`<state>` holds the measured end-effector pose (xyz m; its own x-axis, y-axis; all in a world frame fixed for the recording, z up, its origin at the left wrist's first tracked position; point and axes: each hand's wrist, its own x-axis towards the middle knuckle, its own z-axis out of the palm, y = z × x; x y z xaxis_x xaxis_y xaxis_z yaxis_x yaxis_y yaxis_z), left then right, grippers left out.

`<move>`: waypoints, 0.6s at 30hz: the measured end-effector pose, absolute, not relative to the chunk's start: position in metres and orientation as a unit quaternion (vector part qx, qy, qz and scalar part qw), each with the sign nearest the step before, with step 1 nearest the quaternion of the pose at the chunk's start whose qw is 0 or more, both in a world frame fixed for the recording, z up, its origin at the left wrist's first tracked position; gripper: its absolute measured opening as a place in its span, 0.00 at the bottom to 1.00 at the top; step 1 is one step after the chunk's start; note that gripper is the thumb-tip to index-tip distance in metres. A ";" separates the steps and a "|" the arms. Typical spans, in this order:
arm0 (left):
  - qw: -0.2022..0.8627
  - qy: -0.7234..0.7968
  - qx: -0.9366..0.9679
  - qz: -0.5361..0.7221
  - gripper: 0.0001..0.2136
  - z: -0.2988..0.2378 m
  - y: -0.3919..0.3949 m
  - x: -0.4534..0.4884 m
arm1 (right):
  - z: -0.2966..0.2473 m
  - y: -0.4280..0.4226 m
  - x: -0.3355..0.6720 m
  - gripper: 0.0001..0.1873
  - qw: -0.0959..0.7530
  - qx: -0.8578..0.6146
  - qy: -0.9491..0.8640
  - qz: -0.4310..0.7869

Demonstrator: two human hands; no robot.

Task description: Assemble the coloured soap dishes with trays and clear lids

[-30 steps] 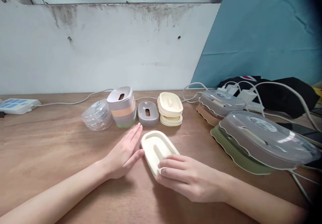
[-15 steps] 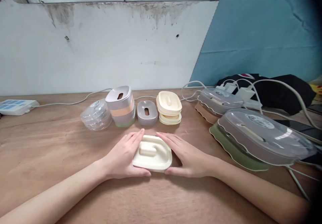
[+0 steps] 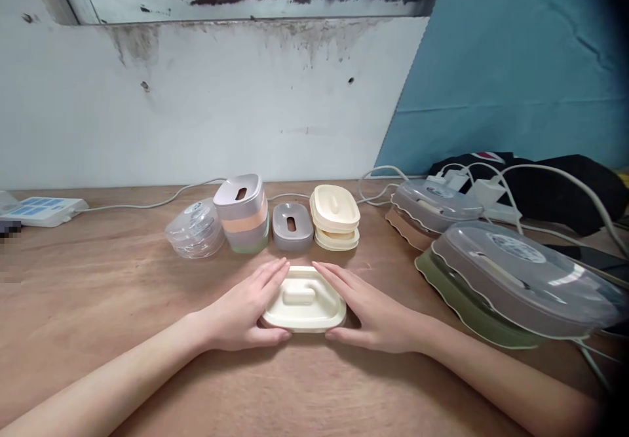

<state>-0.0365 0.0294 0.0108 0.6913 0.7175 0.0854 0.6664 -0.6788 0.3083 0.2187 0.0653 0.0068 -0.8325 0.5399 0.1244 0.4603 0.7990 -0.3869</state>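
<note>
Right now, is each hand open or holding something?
Left hand: open, fingers straight, against the left edge of the cream lid.
Right hand: open, fingers straight, against its right edge.

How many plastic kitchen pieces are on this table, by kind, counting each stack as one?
Single pieces: 2, cream lid and grey piece.
Stacks: 3, clear stack, striped stack, cream stack.
Covered dishes: 2, brown dish and green dish.
Total: 7.

The head camera looks forward and down, close over the wooden table (image 3: 98, 306), facing the wall (image 3: 221, 109).
</note>
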 end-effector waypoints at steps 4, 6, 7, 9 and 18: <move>-0.031 0.399 0.886 0.233 0.33 0.029 0.041 -0.042 | 0.007 0.066 0.219 0.45 0.103 -0.267 -0.943 0.171; -0.111 0.465 0.817 0.323 0.27 0.047 0.055 -0.049 | 0.008 0.065 0.219 0.45 0.097 -0.270 -0.942 0.172; -0.133 0.505 0.777 0.352 0.26 0.056 0.063 -0.053 | 0.009 0.065 0.219 0.45 0.094 -0.272 -0.942 0.173; -0.132 0.570 0.731 0.350 0.25 0.070 0.078 -0.062 | 0.011 0.065 0.219 0.45 0.091 -0.274 -0.941 0.174; -0.008 0.609 0.748 0.263 0.17 0.073 0.098 -0.075 | 0.010 0.065 0.219 0.44 0.087 -0.276 -0.941 0.175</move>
<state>-0.0746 0.0978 0.0733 0.1198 0.9071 0.4036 0.9155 -0.2582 0.3085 0.2187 0.0655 0.0096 -0.8329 0.5493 0.0680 0.4883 0.7871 -0.3768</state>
